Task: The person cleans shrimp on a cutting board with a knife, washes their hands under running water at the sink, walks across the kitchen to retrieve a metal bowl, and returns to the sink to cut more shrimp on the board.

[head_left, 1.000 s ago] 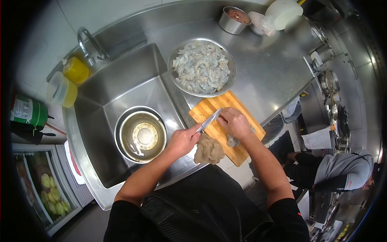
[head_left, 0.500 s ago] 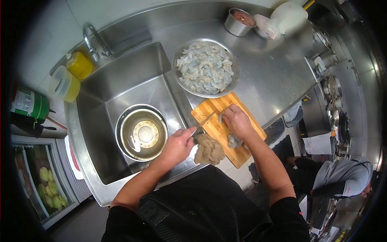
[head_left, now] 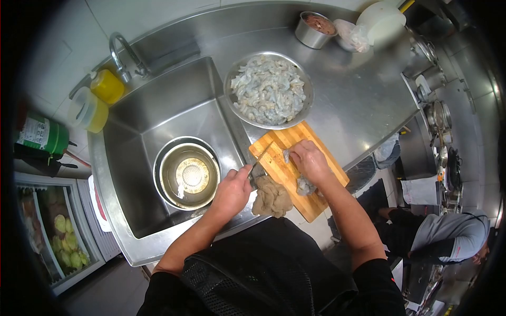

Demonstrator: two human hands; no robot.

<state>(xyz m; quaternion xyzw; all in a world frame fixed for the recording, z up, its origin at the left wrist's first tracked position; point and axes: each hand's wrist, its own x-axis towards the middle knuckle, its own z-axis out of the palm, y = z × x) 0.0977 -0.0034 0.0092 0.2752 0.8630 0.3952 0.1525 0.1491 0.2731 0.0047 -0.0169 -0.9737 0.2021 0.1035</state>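
My left hand (head_left: 232, 193) is wrapped round the handle of a knife (head_left: 264, 152), whose blade points up over the left part of a wooden cutting board (head_left: 325, 159). Over the board, my right hand (head_left: 310, 160) pinches a small greyish shrimp (head_left: 286, 155). Below that wrist, more greyish shrimp pieces (head_left: 304, 186) lie on the board. A crumpled brown cloth (head_left: 272, 197) rests beside the board's lower left edge. Just beyond the board stands a steel bowl (head_left: 310, 100) heaped with peeled grey shrimp (head_left: 268, 89).
The sink (head_left: 174, 118) on the left holds nested metal bowls (head_left: 159, 181) with liquid. Yellow bottle (head_left: 107, 87) and plastic tub (head_left: 98, 117) stand by the faucet (head_left: 120, 63). A metal pot (head_left: 311, 37) is at the back; a person (head_left: 456, 234) is at the right.
The knife has drawn back from my right hand toward the left, its blade now pointing more upward. My right hand still pinches a shrimp. The view has shifted slightly.
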